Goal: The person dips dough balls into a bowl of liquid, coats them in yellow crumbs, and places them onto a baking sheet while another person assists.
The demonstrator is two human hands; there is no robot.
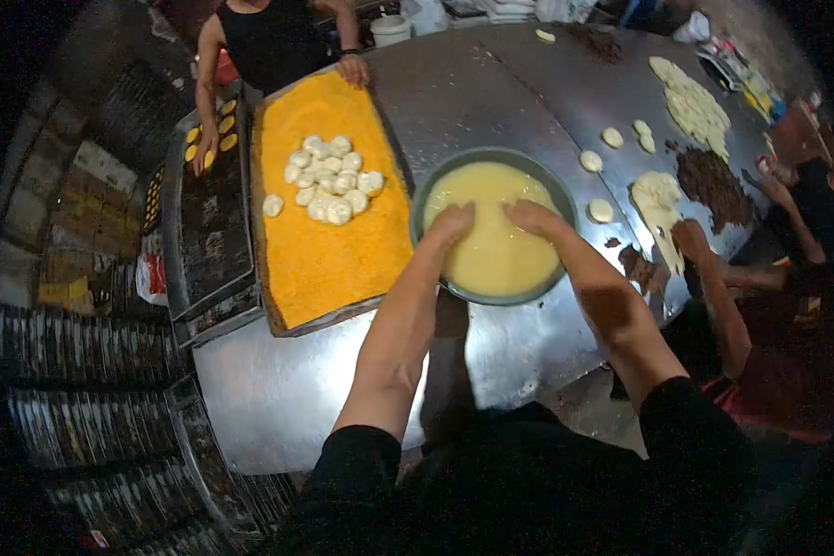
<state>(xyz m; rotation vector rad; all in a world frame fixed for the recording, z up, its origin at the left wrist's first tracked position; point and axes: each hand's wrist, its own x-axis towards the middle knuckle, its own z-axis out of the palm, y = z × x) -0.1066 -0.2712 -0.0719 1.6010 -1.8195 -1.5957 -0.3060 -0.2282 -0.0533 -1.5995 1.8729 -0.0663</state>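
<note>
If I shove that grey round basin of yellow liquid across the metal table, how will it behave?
The grey round basin will probably feel heavy, being broad and holding plenty of pale yellow liquid. That liquid would likely slosh if pushed abruptly. The basin seems more apt to slide than tip, sitting wide on the smooth-looking metal table.

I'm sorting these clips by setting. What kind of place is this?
Probably a bakery kitchen: pale dough pieces lie on a metal worktable, a tray of orange crumbs holds dough balls, and racks of dark trays stand alongside.
</note>
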